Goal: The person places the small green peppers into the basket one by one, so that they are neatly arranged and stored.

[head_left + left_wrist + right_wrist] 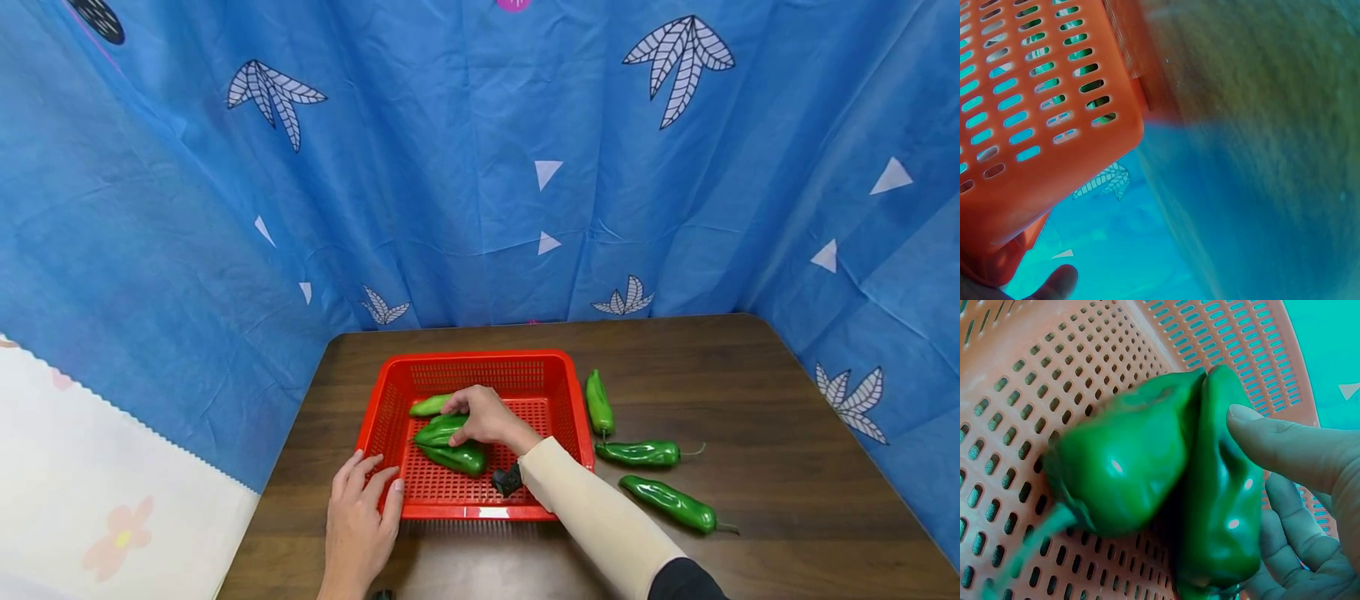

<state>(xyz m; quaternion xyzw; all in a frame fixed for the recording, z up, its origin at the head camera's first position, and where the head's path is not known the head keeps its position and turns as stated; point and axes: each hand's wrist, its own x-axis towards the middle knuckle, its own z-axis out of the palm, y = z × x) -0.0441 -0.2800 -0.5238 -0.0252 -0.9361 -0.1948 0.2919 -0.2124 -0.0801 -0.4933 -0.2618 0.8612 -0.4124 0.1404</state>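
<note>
A red perforated plastic basket (pixel 480 357) holds several green peppers. My right hand (pixel 486 417) reaches inside and pinches a glossy dark green pepper (pixel 437 430) between thumb and fingers. In the right wrist view the thumb presses this pepper (pixel 1222 506), with curled fingers along its far side. A second dark pepper (pixel 459 458) lies against it, its stem pointing away. Behind them is a paler green pepper (pixel 427 407), partly hidden by my hand. My left hand (pixel 362 510) rests at the basket's front left corner, touching the rim, fingers spread loosely.
Right of the basket, on the brown wooden table (pixel 780 433), lie a light green pepper (pixel 598 402) and two dark green peppers, one nearer the middle (pixel 639 452) and one in front (pixel 669 503). A blue patterned curtain (pixel 480 183) hangs behind the table and along both sides.
</note>
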